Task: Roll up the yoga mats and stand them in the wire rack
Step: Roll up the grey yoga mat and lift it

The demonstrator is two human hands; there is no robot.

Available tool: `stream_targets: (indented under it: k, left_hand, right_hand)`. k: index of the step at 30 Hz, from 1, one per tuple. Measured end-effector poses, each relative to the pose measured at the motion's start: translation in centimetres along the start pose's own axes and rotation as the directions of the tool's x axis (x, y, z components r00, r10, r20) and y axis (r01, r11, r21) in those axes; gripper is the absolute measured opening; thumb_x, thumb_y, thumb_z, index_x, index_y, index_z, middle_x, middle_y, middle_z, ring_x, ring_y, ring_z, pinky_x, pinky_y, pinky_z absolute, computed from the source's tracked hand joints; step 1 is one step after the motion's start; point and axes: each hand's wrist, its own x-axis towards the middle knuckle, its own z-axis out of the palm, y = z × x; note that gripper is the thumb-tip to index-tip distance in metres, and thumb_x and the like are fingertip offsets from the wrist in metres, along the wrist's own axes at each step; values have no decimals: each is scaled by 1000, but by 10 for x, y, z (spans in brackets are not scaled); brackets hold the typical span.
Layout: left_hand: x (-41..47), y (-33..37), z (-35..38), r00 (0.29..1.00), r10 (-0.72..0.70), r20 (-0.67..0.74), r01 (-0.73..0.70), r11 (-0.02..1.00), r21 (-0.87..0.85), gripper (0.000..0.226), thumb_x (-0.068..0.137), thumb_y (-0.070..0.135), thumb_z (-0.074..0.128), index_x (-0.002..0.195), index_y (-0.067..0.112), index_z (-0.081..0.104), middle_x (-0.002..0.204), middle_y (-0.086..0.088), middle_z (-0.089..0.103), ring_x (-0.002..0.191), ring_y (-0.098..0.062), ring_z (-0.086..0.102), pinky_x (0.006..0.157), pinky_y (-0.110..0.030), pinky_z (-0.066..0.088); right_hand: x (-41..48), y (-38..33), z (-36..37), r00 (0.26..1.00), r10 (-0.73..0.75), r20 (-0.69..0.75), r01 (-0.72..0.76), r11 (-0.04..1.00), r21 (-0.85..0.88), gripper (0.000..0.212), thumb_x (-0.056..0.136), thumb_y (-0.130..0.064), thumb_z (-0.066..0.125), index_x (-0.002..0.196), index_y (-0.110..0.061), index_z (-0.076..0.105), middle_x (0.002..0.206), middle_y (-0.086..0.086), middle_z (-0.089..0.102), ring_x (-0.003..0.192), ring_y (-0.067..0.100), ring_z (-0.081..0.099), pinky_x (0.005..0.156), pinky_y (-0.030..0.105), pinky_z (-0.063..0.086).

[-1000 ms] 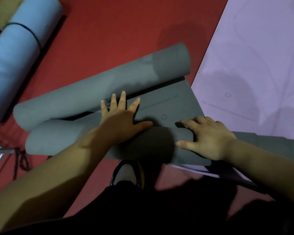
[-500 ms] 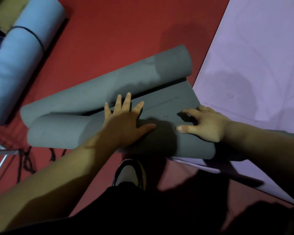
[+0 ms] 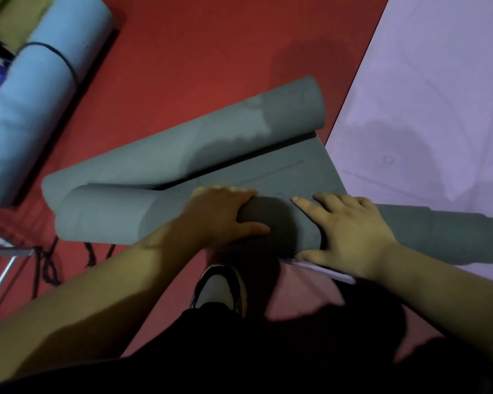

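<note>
A grey yoga mat (image 3: 282,169) lies on the red floor, curled into a far roll (image 3: 182,146) and a near roll (image 3: 103,214) with a flat strip between them. My left hand (image 3: 225,214) grips the near roll, fingers curled over its far side and thumb along the near side. Just to its right, my right hand (image 3: 350,231) presses on the same roll with spread fingers, thumb at the lower edge. The roll carries on to the right past my wrist.
A blue rolled mat (image 3: 40,95) bound by a black strap lies at the upper left. A lilac mat (image 3: 439,81) is spread flat on the right. A metal frame leg (image 3: 0,251) and a black cord (image 3: 46,265) sit at the left edge. My shoe (image 3: 219,285) is under the roll.
My left fingers went from spread flat on the mat to curled over the near roll. My right hand shifted down onto the roll's near side. The flat strip between the rolls has narrowed.
</note>
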Motion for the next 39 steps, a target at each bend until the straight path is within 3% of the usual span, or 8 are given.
stream_targets:
  k: [5, 9, 14, 20, 28, 31, 34, 39]
  left_hand:
    - [-14, -4, 7, 985, 43, -166, -26, 994, 103, 103, 70, 96, 32, 149, 32, 43, 135, 0, 58, 121, -28, 55, 101, -49, 38]
    - [-14, -9, 4, 995, 15, -97, 0, 989, 150, 114, 59, 102, 38, 153, 38, 32, 142, -1, 52, 127, -29, 50, 111, -66, 29]
    - [4, -14, -8, 999, 47, -10, -46, 991, 123, 115, 53, 106, 39, 148, 42, 33, 121, 3, 65, 109, -26, 63, 94, -46, 48]
    - [4, -14, -15, 993, 108, -53, -103, 991, 90, 100, 58, 103, 39, 136, 41, 43, 108, 5, 68, 99, -24, 67, 81, -41, 53]
    - [-39, 20, 3, 995, -5, 97, 11, 998, -66, 101, 69, 99, 25, 149, 40, 34, 134, 2, 62, 118, -22, 60, 98, -35, 47]
    - [-27, 11, -2, 971, -161, 179, 199, 954, -223, 94, 75, 96, 22, 152, 42, 29, 151, -2, 49, 130, -28, 53, 107, -41, 43]
    - [-21, 7, 3, 938, -271, 216, 300, 947, -117, 110, 59, 105, 8, 153, 48, 13, 166, -7, 19, 145, -39, 32, 116, -62, 26]
    - [-12, 6, 3, 916, -349, 198, 370, 925, -81, 106, 65, 102, 17, 156, 51, -1, 170, -7, -3, 152, -45, 7, 119, -67, 3]
  right_hand:
    - [17, 13, -13, 995, -14, 95, 6, 997, 78, 107, 63, -99, 30, 156, -49, 10, 146, -8, 44, 129, 23, 46, 106, 44, 37]
    - [32, 20, -17, 990, -14, 138, -5, 991, 134, 111, 59, -102, 32, 154, -49, 13, 144, -8, 47, 128, 24, 49, 106, 44, 39]
    - [35, 19, -18, 991, -20, 130, 8, 996, 93, 117, 55, -102, 32, 155, -48, 6, 145, -5, 46, 128, 25, 50, 104, 44, 41]
    - [39, 21, -31, 975, -45, 219, 6, 984, 177, 115, 49, -101, 38, 149, -54, 10, 135, -4, 57, 122, 26, 57, 101, 44, 47]
    - [-9, 18, -27, 923, -118, 366, 16, 963, 270, 104, 61, -94, 57, 148, -59, 13, 125, -14, 56, 117, 15, 57, 100, 35, 44]
    - [-16, 8, -24, 942, -63, 331, 14, 989, 147, 106, 60, -98, 44, 150, -55, 7, 133, -10, 48, 126, 19, 45, 106, 42, 35]
    - [-19, -3, -20, 955, 28, 295, -70, 989, 133, 106, 58, -103, 32, 150, -53, 11, 131, -7, 38, 126, 21, 36, 109, 44, 31]
    - [-17, -8, -9, 978, 98, 182, -121, 985, 122, 99, 63, -104, 25, 148, -52, 22, 122, -7, 43, 119, 19, 42, 103, 44, 35]
